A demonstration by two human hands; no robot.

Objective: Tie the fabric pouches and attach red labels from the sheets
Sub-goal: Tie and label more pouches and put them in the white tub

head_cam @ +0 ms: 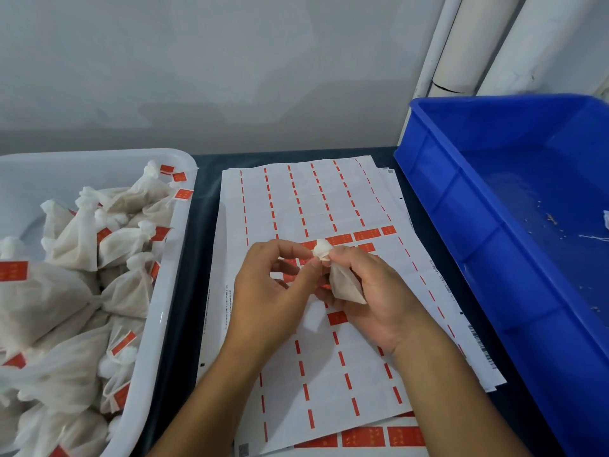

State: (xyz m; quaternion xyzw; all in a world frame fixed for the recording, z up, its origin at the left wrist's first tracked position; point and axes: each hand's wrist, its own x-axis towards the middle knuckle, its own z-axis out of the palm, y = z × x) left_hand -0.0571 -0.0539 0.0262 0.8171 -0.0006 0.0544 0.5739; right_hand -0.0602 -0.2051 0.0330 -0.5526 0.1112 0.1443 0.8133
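Hands both pinching small white fabric pouch [342,282], left [268,291] at gathered neck, right [379,298] cradling body, tie string hidden behind fingertips.

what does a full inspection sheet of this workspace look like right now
surface: dark tabletop, largely covered by sheets and bins
job's things: small white fabric pouch held above white label sheets, mostly peeled, a few red labels left; white plastic tub of tied, labelled pouches at left
clutter: crumbs and thread in the blue plastic crate at right
grips: left hand pinches the pouch's gathered neck; right hand holds its body
cables: nothing seen
surroundings: grey wall, white pipes behind the crate
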